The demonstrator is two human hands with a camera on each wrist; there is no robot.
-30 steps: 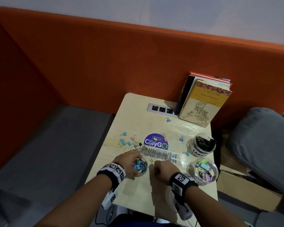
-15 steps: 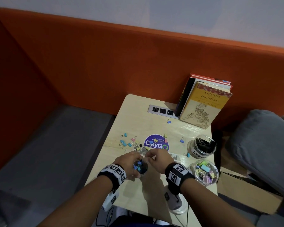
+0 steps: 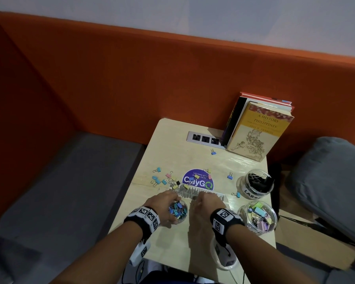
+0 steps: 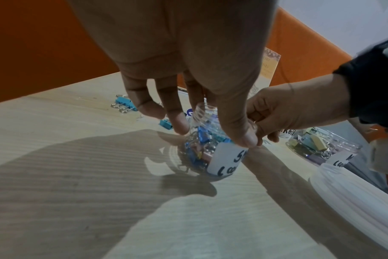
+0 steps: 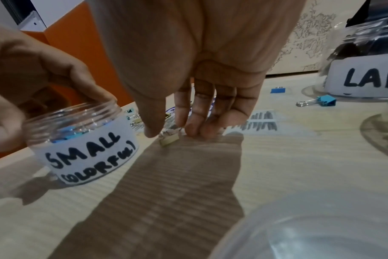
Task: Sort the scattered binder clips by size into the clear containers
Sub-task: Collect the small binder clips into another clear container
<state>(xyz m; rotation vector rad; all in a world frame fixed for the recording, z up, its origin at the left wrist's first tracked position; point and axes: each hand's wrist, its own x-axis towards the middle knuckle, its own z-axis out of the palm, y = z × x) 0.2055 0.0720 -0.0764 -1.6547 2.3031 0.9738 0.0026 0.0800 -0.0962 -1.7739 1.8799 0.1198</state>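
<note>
My left hand (image 3: 162, 203) (image 4: 210, 133) grips the clear jar labelled SMALL (image 3: 179, 211) (image 4: 210, 157) (image 5: 82, 136) by its rim; the jar holds several colourful clips. Just right of it, my right hand (image 3: 201, 199) (image 5: 168, 130) reaches down to the table. Its thumb and forefinger pinch a small yellowish clip (image 5: 169, 141) that lies on the wood. More small clips (image 3: 164, 180) are scattered at the table's left. The medium jar (image 3: 258, 217) and the jar labelled LARGE (image 3: 254, 183) (image 5: 361, 70) stand at the right.
Single blue clips lie near the large jar (image 3: 237, 194), farther back (image 3: 230, 176) and by the socket strip (image 3: 213, 152). Books (image 3: 256, 130) lean at the back right. A round purple sticker (image 3: 199, 181) marks the table's middle. A grey cushion (image 3: 332, 181) lies beyond the right edge.
My right hand went from the table to above the small jar, then came back down to the table just right of it. The left hand has kept its grip on the jar.
</note>
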